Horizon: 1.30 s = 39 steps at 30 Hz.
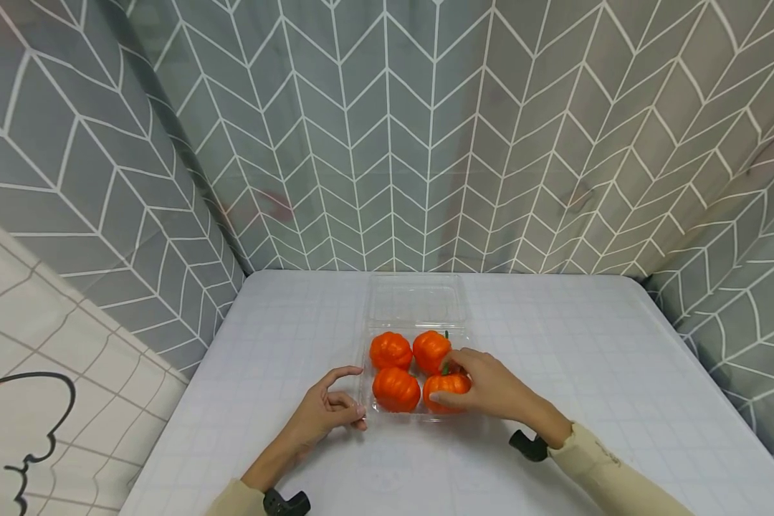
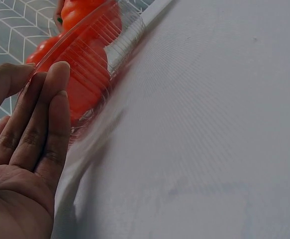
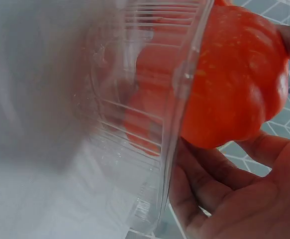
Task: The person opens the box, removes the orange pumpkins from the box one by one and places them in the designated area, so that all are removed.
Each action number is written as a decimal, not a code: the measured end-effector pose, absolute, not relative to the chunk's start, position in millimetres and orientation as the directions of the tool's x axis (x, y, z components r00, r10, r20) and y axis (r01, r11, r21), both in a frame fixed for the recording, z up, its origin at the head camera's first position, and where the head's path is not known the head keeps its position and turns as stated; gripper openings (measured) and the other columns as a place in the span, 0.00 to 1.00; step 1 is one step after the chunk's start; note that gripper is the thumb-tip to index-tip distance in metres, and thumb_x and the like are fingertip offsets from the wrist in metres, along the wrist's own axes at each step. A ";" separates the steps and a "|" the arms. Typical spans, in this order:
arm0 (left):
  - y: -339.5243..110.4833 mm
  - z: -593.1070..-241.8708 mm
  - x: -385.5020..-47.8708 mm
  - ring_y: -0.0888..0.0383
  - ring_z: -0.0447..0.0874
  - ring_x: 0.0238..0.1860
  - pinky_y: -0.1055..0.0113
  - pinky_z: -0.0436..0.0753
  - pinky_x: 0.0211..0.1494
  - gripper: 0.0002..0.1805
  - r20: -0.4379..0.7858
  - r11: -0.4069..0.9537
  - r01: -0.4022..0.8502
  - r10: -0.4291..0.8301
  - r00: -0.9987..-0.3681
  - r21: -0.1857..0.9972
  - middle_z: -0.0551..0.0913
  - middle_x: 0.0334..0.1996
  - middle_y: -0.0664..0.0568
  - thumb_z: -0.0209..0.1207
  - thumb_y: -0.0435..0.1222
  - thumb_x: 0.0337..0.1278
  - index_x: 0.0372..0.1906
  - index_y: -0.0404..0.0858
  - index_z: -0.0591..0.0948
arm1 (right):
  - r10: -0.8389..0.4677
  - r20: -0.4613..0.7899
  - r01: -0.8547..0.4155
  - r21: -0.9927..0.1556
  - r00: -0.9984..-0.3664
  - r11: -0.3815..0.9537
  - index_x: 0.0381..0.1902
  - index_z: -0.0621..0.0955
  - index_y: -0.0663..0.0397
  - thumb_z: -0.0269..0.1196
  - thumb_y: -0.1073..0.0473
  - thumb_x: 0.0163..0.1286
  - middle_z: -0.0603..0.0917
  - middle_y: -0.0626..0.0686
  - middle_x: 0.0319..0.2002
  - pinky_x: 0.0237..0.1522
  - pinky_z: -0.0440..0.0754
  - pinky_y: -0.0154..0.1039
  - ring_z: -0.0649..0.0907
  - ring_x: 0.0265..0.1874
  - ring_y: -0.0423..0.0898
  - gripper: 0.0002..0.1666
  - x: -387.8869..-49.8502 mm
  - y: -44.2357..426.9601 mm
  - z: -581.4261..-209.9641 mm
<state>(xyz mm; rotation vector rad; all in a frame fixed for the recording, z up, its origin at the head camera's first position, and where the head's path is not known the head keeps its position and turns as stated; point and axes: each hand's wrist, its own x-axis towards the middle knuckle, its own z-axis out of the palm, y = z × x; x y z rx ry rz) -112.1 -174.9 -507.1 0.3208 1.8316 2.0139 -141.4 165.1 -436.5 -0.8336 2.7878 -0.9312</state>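
Observation:
A clear plastic clamshell container [image 1: 418, 324] lies with its lid folded back, and several orange toy pumpkins sit in its base. My left hand [image 1: 325, 410] is at the container's left side; in the left wrist view its fingertips [image 2: 59, 72] pinch the clear rim. With my right hand [image 1: 493, 385] I hold the front right pumpkin [image 1: 443, 391], fingers and thumb round its sides. The right wrist view shows this pumpkin [image 3: 234, 74] partly above the rim. Beside it are the front left pumpkin [image 1: 396, 390], the back left one [image 1: 390, 350] and the back right one [image 1: 431, 351].
The container stands on a white-covered table [image 1: 297, 322]. A grey curtain with white chevron lines [image 1: 413, 143] hangs behind the table and along both sides. Black wrist mounts [image 1: 529, 446] are on both arms.

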 end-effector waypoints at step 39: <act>-175.3 -506.5 -113.9 0.49 0.91 0.34 0.54 0.87 0.51 0.41 -0.097 -0.047 -0.132 0.447 -0.889 0.990 0.88 0.35 0.36 0.70 0.30 0.62 0.76 0.38 0.62 | -0.581 0.256 -0.598 -0.601 -0.773 0.530 0.64 0.81 0.46 0.81 0.42 0.55 0.79 0.41 0.61 0.57 0.83 0.48 0.79 0.60 0.45 0.40 -147.2 201.2 -417.4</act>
